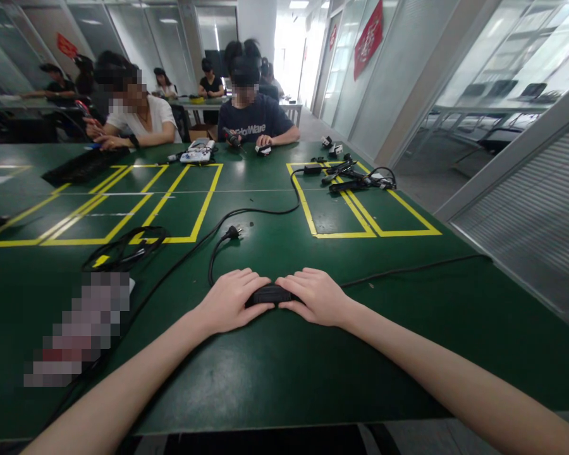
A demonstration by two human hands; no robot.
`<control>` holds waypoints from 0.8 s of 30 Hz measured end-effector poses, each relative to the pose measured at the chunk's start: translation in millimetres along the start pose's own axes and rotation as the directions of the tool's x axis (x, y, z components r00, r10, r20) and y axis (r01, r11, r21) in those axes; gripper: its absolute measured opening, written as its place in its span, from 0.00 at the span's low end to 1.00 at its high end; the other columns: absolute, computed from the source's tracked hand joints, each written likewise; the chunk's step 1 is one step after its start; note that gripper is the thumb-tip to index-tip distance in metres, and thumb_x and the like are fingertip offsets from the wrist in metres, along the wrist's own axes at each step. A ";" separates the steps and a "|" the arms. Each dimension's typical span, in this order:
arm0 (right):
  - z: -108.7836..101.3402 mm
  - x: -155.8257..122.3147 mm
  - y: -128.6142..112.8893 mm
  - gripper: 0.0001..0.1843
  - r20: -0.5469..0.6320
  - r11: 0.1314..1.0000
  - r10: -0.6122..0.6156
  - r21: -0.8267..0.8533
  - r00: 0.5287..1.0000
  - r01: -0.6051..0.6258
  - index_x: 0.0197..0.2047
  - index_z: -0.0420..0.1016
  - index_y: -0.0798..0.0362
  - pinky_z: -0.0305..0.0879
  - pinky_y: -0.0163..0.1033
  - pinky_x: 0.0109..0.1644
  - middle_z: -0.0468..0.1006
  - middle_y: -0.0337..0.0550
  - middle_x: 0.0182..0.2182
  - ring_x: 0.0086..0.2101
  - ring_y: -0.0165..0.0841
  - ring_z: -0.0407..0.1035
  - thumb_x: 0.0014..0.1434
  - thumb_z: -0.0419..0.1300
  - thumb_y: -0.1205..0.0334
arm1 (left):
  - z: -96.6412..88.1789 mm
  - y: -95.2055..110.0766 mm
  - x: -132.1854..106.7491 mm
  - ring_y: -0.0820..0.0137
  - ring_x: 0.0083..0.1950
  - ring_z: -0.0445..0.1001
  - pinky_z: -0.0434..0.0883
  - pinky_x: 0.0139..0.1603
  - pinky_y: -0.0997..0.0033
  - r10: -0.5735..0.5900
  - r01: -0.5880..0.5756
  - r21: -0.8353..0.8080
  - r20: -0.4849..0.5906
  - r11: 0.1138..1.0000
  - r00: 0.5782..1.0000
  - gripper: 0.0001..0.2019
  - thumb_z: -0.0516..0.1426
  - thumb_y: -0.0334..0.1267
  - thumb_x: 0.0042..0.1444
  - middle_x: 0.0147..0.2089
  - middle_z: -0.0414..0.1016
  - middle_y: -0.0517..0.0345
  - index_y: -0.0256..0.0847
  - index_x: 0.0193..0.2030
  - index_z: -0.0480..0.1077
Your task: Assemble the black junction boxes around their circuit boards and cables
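Note:
A black power adapter (pixel 272 295) lies on the green table in front of me, held at both ends. My left hand (pixel 233 299) is closed around its left end, thumb on the near side and fingers on the far side. My right hand (pixel 317 296) grips the right end the same way. From behind my left hand a short cord curves up to a black plug (pixel 232 233) with metal pins. Another thin cable (pixel 408 266) runs from behind my right hand toward the table's right edge. The adapter's two ends are hidden under my fingers.
A coiled black cable (pixel 126 248) and a pixelated object (pixel 83 328) lie at left. A long cord (pixel 246 210) crosses to a black adapter (pixel 312 169). Dark parts and cables (pixel 355 177) sit at back right, near yellow tape outlines (pixel 408 232). Two people work across the table.

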State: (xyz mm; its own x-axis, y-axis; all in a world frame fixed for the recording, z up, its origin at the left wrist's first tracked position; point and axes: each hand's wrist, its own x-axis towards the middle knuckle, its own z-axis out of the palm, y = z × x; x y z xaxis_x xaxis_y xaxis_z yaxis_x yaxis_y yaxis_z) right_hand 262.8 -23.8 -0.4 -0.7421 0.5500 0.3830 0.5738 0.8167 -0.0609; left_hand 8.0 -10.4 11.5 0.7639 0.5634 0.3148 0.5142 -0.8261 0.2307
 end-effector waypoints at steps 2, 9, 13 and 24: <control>0.4 -0.2 1.1 0.20 -0.033 1.000 -0.012 0.027 0.999 0.013 0.54 0.74 0.56 0.63 0.42 0.39 0.83 0.48 0.38 0.36 0.38 0.76 0.76 0.53 0.48 | 0.0 0.5 0.4 0.60 0.43 0.78 0.73 0.45 0.62 0.012 -0.012 -0.008 0.010 1.000 1.000 0.17 0.53 0.51 0.74 0.43 0.81 0.50 0.39 0.52 0.73; 2.7 -2.1 2.0 0.17 -0.078 0.998 -0.025 0.059 0.997 0.029 0.54 0.74 0.57 0.64 0.43 0.38 0.84 0.50 0.41 0.36 0.38 0.77 0.76 0.55 0.52 | 1.3 0.5 0.5 0.59 0.45 0.80 0.74 0.46 0.60 0.060 -0.059 0.021 -0.052 0.998 0.997 0.20 0.54 0.51 0.74 0.47 0.83 0.48 0.37 0.60 0.72; 1.4 -1.7 2.1 0.16 -0.099 0.995 -0.001 0.102 0.995 0.011 0.53 0.75 0.56 0.64 0.42 0.39 0.84 0.50 0.39 0.36 0.38 0.77 0.73 0.58 0.52 | 3.8 3.8 1.9 0.60 0.45 0.80 0.75 0.46 0.61 0.050 -0.049 0.017 -0.059 0.999 0.997 0.18 0.54 0.49 0.74 0.48 0.83 0.48 0.38 0.59 0.73; -5.1 -4.7 7.5 0.19 -0.181 0.954 -0.266 -0.189 0.947 0.232 0.59 0.75 0.58 0.67 0.42 0.39 0.84 0.54 0.45 0.37 0.37 0.75 0.77 0.48 0.58 | -3.4 19.5 3.4 0.58 0.48 0.82 0.75 0.48 0.62 -0.226 0.240 -0.185 0.093 0.953 0.970 0.23 0.56 0.58 0.69 0.50 0.83 0.50 0.41 0.56 0.75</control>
State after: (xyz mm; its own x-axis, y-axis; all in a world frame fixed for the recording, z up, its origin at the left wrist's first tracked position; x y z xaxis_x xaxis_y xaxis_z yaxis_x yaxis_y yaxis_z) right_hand 272.4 -21.1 2.0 -0.7925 0.2720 0.5458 0.4408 0.8740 0.2045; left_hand 19.3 -24.5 20.1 0.6609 0.7315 0.1678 0.6009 -0.6497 0.4657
